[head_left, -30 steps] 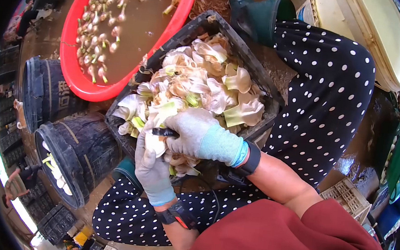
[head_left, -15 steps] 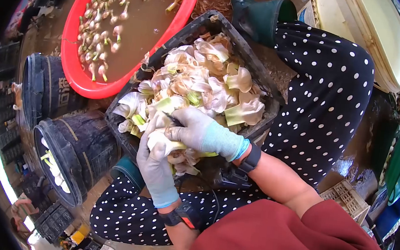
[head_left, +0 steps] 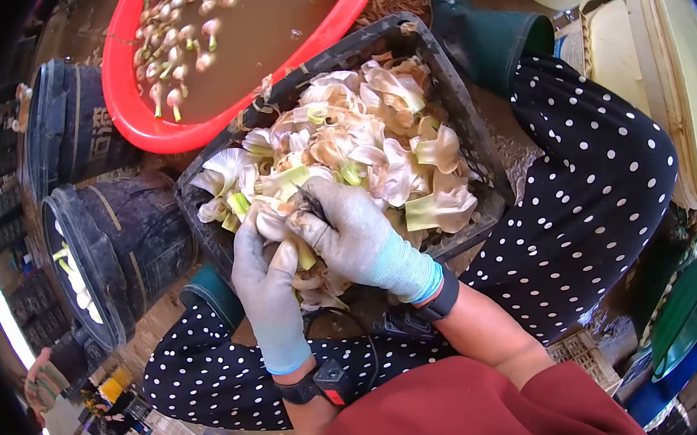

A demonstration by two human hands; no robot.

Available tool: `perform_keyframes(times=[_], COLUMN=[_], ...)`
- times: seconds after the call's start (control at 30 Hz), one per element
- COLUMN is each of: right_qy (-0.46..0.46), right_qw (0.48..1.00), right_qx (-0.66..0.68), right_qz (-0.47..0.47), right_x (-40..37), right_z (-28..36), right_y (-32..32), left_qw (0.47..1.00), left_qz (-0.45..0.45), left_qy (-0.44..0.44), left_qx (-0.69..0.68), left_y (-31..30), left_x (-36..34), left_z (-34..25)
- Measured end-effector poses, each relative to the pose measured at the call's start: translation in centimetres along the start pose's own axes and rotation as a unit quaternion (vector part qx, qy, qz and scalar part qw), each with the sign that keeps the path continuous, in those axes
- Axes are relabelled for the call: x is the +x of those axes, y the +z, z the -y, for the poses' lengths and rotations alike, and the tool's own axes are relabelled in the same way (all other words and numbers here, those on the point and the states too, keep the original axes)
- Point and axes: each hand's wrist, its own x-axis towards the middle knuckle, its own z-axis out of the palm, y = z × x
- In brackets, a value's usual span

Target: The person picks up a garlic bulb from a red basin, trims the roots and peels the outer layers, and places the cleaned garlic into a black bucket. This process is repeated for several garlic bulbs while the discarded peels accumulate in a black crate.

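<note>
My left hand (head_left: 272,298), in a pale grey glove with a light blue cuff, holds a white garlic bulb (head_left: 271,220) with its stem showing below my fingers. My right hand (head_left: 355,237), gloved alike, presses against the bulb from the right. Between its thumb and fingers is a small dark knife-like tool (head_left: 313,204), mostly hidden by the glove. Both hands are over the near side of a black plastic crate (head_left: 467,99) heaped with loose garlic skins (head_left: 339,137), some with green stem pieces.
A red tub (head_left: 114,86) at the upper left holds brown water and floating garlic bulbs (head_left: 183,34). A dark bucket (head_left: 127,251) contains white garlic with stems; another bucket (head_left: 77,120) stands behind it. My green boot (head_left: 483,38) is beyond the crate. At right are a cream container (head_left: 695,108) and a green basin (head_left: 689,317).
The view has shifted a little, so the crate sits slightly differently. My right hand has closed in on the bulb, and the dark tool now shows less clearly. The bulb has turned in my left hand.
</note>
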Motion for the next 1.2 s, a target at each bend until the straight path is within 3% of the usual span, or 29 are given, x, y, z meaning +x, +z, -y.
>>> perform_keyframes(times=[0.17,0.2,0.23,0.3,0.33,0.37,0.4,0.43,0.5,0.6,0.67,0.7,0.73,0.77,0.83,0.87,0.9,0.97,1.03,1.1,1.13,1.17,1.2], right_qy=[-0.035,0.032,0.1,0.062,0.056,0.074,0.078,0.073,0.0,0.022,0.042,0.059,0.041,0.045,0.076,0.069,0.062,0.074,0.13,0.077,0.111,0.147,0.15], right_qw=[0.991,0.997,0.962,0.908,0.889,0.921,0.98,0.996,0.95,0.961,0.963,0.962,0.966,0.973,0.967,0.973,0.978,0.981,0.972,0.985,0.978,0.969,0.969], right_qx=[-0.112,0.068,0.245,0.389,0.437,0.356,0.159,-0.044,-0.304,-0.275,-0.265,-0.263,-0.251,-0.222,-0.224,-0.195,-0.167,-0.137,-0.119,-0.112,-0.114,-0.113,-0.112], right_qz=[0.058,-0.005,-0.066,-0.142,-0.128,-0.14,-0.086,-0.029,-0.071,-0.024,0.016,0.041,0.033,0.033,0.099,0.103,0.107,0.116,0.154,0.106,0.132,0.161,0.163], right_x=[-0.5,-0.7,-0.8,0.0,-0.1,-0.2,-0.1,0.3,-0.4,-0.7,-0.6,-0.6,-0.5,-0.4,0.2,0.3,0.5,1.1,2.0,2.4,2.9,3.2,3.2], right_z=[0.7,1.3,1.9,3.3,5.2,3.7,2.0,0.6,-0.5,-0.8,0.4,1.3,1.0,0.1,0.9,0.6,0.2,-0.5,-0.7,-1.9,-1.9,-1.8,-2.1], right_y=[0.2,-0.4,-1.0,-2.7,-3.4,-3.8,-4.1,-4.0,-2.5,-1.7,-1.9,-1.9,-1.7,-1.1,-1.7,-1.8,-2.0,-2.3,-2.9,-2.7,-3.0,-3.2,-3.1], left_qw=[0.998,0.997,0.997,0.995,0.991,0.985,0.978,0.973,0.944,0.911,0.809,0.759,0.725,0.765,0.921,0.957,0.947,0.977,0.869,0.715,0.678,0.677,0.696], left_qz=[-0.001,-0.006,-0.011,-0.007,0.0,0.007,0.016,0.025,0.026,-0.032,-0.078,0.004,0.026,0.085,-0.092,-0.086,-0.075,0.092,0.124,0.148,0.149,0.153,0.174], left_qy=[-0.002,-0.006,-0.01,-0.022,0.015,0.054,0.064,0.071,0.069,0.075,0.169,0.181,0.226,0.286,0.236,0.265,0.282,0.118,0.02,0.32,0.302,0.303,0.163], left_qx=[-0.068,-0.072,-0.077,-0.093,-0.129,-0.164,-0.199,-0.22,-0.322,-0.405,-0.557,-0.625,-0.651,-0.57,-0.297,-0.084,0.134,0.155,0.478,0.604,0.653,0.653,0.677], left_y=[-0.6,-1.1,-1.6,-2.4,-2.6,-2.7,-2.8,-3.5,-3.9,-9.2,-13.9,-17.9,-18.0,-16.8,-14.3,-11.6,-9.2,-8.6,-6.8,-7.1,-7.2,-7.9,-7.9], left_x=[0.8,0.7,0.6,-0.2,-0.4,-0.5,-0.5,-0.2,-0.2,1.6,4.3,5.3,5.7,8.7,14.1,16.7,19.6,27.6,33.7,36.9,38.3,39.5,39.9], left_z=[1.0,1.5,1.7,1.9,2.0,2.1,2.1,3.0,1.9,-0.4,-4.2,-5.4,-7.3,-8.0,-7.9,-7.5,-7.2,-4.4,-1.9,2.5,3.8,4.5,4.5])
